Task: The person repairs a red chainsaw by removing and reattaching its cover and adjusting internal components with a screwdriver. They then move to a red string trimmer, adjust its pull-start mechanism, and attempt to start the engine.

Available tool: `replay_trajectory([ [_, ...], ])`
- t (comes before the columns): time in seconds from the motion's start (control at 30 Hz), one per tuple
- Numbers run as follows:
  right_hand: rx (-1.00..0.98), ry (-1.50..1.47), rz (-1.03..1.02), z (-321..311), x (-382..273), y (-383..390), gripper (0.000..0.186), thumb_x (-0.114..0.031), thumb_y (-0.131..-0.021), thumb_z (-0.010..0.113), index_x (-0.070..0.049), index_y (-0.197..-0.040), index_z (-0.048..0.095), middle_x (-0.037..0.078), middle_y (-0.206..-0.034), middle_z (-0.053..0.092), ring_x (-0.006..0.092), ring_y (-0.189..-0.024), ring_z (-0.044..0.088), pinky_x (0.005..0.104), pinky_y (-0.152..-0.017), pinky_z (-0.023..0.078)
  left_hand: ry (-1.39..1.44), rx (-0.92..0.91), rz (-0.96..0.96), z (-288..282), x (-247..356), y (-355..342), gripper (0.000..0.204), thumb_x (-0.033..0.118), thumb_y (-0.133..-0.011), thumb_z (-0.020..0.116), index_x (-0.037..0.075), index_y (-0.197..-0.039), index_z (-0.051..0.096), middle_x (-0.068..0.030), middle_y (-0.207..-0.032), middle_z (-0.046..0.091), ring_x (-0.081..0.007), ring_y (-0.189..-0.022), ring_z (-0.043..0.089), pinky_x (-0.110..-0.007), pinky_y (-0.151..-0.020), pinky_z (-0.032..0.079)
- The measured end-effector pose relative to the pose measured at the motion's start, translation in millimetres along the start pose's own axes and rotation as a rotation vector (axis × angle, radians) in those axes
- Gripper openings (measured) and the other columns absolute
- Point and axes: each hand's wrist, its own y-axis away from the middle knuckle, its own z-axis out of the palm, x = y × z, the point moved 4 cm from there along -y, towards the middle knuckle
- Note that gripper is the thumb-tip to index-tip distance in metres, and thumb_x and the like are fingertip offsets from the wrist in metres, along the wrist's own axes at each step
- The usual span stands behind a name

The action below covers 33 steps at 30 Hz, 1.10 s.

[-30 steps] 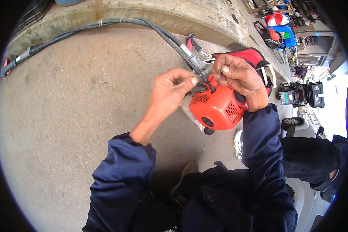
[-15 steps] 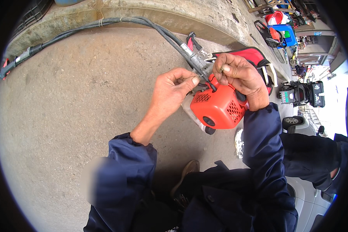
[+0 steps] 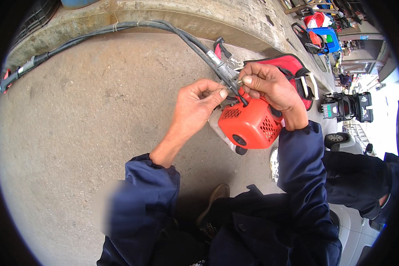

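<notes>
An engine with an orange-red vented cover (image 3: 248,124) sits on the ground before me, a white tank at its side. From its grey metal housing (image 3: 225,68) a black flexible shaft (image 3: 150,24) runs off to the far left. My left hand (image 3: 199,104) is closed in a pinch at the left side of that housing; whatever its fingertips grip is hidden. Just right of the housing, my right hand (image 3: 270,88) pinches a small, dull metal piece, too small to name, between thumb and fingers, its tip pointing toward the housing.
A red and black padded pack (image 3: 292,66) lies behind the engine against a concrete ledge (image 3: 208,22). At the right stand a motor scooter (image 3: 350,107), a white car (image 3: 357,226) and a person in dark clothes (image 3: 354,177). A blue crate (image 3: 326,40) is further back.
My right hand has lowered slightly and tilted left, bringing the small metal piece closer to the housing. My left hand has stayed nearly still.
</notes>
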Motion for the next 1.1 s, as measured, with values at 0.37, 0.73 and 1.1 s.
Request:
replay_trajectory([
  [0.37, 0.058, 0.157, 0.038, 8, -5, 0, 0.017, -0.015, -0.102, 0.070, 0.002, -0.107, 0.068, 0.000, -0.080, 0.058, 0.0054, -0.067, 0.045, 0.0225, -0.059, 0.034, 0.000, -0.004, 0.019, 2, 2, 1, 0.011, 0.014, -0.101, 0.078, 0.003, -0.104, 0.077, 0.0007, -0.090, 0.074, -0.0056, -0.080, 0.061, -0.025, -0.073, 0.051],
  [0.73, 0.058, 0.197, 0.040, 9, -4, -2, 0.018, -0.015, -0.102, 0.071, 0.002, -0.107, 0.069, -0.001, -0.081, 0.059, 0.0050, -0.067, 0.045, 0.0225, -0.059, 0.034, 0.021, 0.012, 0.041, 4, 4, 0, 0.006, 0.006, -0.099, 0.077, 0.001, -0.102, 0.076, 0.0014, -0.087, 0.072, -0.0040, -0.078, 0.060, -0.023, -0.070, 0.051],
  [1.1, 0.071, 0.253, 0.047, 13, -7, -1, 0.018, -0.017, -0.101, 0.072, 0.000, -0.106, 0.071, -0.002, -0.080, 0.060, 0.0047, -0.067, 0.046, 0.0223, -0.059, 0.035, -0.095, 0.001, 0.044, 3, 7, -1, 0.009, 0.011, -0.100, 0.078, 0.002, -0.101, 0.077, 0.0016, -0.087, 0.072, -0.0046, -0.078, 0.060, -0.024, -0.071, 0.050],
])
